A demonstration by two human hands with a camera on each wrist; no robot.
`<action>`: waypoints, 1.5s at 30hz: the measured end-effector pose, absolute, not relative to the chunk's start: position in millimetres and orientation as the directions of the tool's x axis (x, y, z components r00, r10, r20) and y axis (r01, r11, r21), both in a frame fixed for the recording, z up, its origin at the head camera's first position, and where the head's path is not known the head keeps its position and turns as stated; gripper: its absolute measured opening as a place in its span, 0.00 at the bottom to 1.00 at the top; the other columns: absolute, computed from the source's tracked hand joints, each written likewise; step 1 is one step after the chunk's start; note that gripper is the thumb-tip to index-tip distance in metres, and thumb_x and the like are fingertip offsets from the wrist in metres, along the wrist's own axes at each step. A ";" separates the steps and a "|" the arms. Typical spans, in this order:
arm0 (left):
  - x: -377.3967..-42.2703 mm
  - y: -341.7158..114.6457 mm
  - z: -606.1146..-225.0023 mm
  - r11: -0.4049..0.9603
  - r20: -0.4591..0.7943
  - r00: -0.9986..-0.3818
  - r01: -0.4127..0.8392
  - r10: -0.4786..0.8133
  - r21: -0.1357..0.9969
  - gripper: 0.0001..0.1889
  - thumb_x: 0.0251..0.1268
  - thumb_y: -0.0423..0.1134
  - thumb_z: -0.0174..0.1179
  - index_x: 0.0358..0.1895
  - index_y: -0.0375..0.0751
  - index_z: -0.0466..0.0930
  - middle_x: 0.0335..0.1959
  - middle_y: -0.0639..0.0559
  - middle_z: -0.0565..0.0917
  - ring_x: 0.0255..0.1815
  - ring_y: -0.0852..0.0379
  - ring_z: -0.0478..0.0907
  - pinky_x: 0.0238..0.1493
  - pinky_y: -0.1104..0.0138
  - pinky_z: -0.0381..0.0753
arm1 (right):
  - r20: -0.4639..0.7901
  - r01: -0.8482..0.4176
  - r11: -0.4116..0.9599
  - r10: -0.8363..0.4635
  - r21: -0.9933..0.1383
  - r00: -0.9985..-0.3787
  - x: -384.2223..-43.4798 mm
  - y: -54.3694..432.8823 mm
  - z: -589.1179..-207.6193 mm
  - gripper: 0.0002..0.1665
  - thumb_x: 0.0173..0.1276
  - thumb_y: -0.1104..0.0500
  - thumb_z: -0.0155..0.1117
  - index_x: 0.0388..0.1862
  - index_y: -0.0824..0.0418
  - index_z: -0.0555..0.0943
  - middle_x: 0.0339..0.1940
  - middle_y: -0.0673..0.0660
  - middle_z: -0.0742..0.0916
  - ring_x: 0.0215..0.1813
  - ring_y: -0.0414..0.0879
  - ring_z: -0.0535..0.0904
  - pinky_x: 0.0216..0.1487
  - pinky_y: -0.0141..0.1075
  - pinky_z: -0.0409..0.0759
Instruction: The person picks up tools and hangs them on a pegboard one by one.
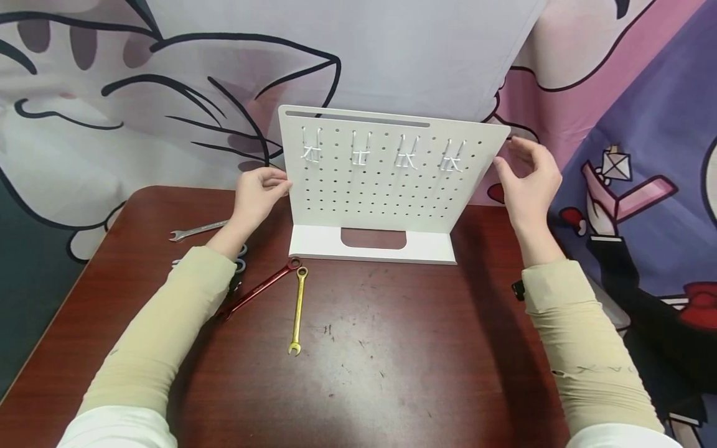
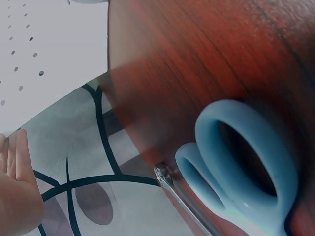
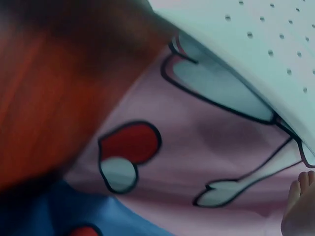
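A white pegboard stand (image 1: 381,193) stands upright on the table, with several white wire hooks (image 1: 407,152) along its upper part. My left hand (image 1: 256,193) pinches the board's left edge between thumb and fingers. Beside the right edge is my right hand (image 1: 529,177), its thumb and fingers spread apart with a gap between them; whether a fingertip touches the board is hard to tell. In the left wrist view, part of the left hand (image 2: 17,191) shows below the board's edge. The right wrist view catches only a few fingers (image 3: 301,196) near the board.
On the brown table (image 1: 392,342) lie a yellow wrench (image 1: 299,311), a red wrench (image 1: 260,288) and a silver wrench (image 1: 196,231). Blue-handled scissors (image 2: 246,147) lie partly hidden under the left forearm. A printed cloth (image 1: 392,50) hangs behind the table.
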State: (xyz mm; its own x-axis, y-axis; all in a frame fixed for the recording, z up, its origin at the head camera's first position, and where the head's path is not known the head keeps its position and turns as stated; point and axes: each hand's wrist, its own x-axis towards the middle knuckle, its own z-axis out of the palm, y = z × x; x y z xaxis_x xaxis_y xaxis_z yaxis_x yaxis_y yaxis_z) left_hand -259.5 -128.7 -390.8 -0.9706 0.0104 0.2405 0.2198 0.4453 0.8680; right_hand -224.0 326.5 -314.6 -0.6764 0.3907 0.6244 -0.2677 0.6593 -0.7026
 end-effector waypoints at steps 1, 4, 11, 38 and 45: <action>-259.3 -129.0 -390.8 0.446 0.242 -0.970 0.221 0.010 0.867 0.12 0.74 0.31 0.66 0.53 0.26 0.87 0.50 0.30 0.90 0.47 0.47 0.92 0.38 0.88 0.78 | 0.642 -0.265 0.687 0.373 -0.676 -0.670 -224.7 326.7 -310.7 0.20 0.66 0.62 0.77 0.57 0.57 0.90 0.55 0.56 0.92 0.55 0.34 0.86 0.61 0.22 0.79; -259.2 -129.4 -390.9 0.438 0.244 -0.970 0.223 0.008 0.871 0.12 0.74 0.31 0.66 0.53 0.25 0.87 0.50 0.29 0.90 0.37 0.72 0.87 0.38 0.88 0.78 | 0.690 -0.275 0.757 0.301 -0.592 -0.658 -227.0 325.8 -300.1 0.21 0.67 0.62 0.77 0.59 0.58 0.88 0.57 0.56 0.91 0.61 0.43 0.85 0.63 0.24 0.77; -258.2 -128.7 -391.2 0.404 0.254 -0.967 0.235 0.006 0.884 0.12 0.74 0.30 0.65 0.52 0.23 0.86 0.50 0.27 0.89 0.30 0.89 0.77 0.38 0.89 0.78 | 0.769 -0.388 0.836 0.062 -0.389 -0.637 -235.3 318.1 -285.4 0.25 0.68 0.63 0.75 0.64 0.61 0.85 0.60 0.62 0.90 0.64 0.59 0.83 0.70 0.44 0.77; -245.6 -165.5 -390.7 0.506 0.213 -0.970 0.243 0.118 0.828 0.12 0.75 0.33 0.66 0.55 0.30 0.87 0.50 0.31 0.91 0.35 0.78 0.86 0.36 0.85 0.78 | 0.796 -0.466 0.833 -0.052 -0.298 -0.602 -245.8 305.4 -299.8 0.22 0.68 0.71 0.71 0.60 0.63 0.86 0.60 0.64 0.89 0.66 0.60 0.81 0.75 0.48 0.74; -235.4 -205.5 -393.9 0.604 0.186 -0.970 0.241 0.154 0.760 0.13 0.74 0.34 0.67 0.56 0.31 0.87 0.51 0.30 0.90 0.33 0.89 0.76 0.37 0.87 0.75 | 0.798 -0.467 0.829 -0.044 -0.307 -0.601 -246.8 303.6 -300.9 0.22 0.67 0.71 0.71 0.60 0.62 0.86 0.60 0.64 0.89 0.67 0.60 0.81 0.75 0.47 0.74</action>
State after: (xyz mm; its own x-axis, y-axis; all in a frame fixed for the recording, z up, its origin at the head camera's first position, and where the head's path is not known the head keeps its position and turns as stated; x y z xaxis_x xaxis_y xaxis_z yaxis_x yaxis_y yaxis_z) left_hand -235.4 -205.5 -393.9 -0.9704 0.1540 0.1861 0.2415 0.6040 0.7595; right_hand -246.8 303.6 -300.9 -0.6015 -0.0440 0.7977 -0.4673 0.8292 -0.3066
